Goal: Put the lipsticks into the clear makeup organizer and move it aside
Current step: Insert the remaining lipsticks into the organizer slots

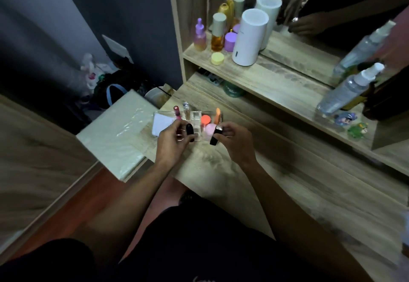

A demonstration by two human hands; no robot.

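The clear makeup organizer (197, 117) stands on the wooden dressing table (276, 182), near its left end. A pink tube (177, 112), a small glass bottle (186, 110), an orange jar (205, 119) and an orange stick (217, 114) stand in it. My left hand (173, 141) grips a black lipstick (190, 132) upright at the organizer's front. My right hand (238, 139) holds a second black lipstick (215, 135) with a silver band, tilted, just right of a pink round item (209, 130).
A white card (161, 124) lies left of the organizer. The shelf above holds a white cylinder (250, 38), purple and amber bottles (218, 33) and a yellow jar (217, 58). A clear spray bottle (347, 91) and small figurines (345, 119) stand at right. A mirror (332, 16) is behind.
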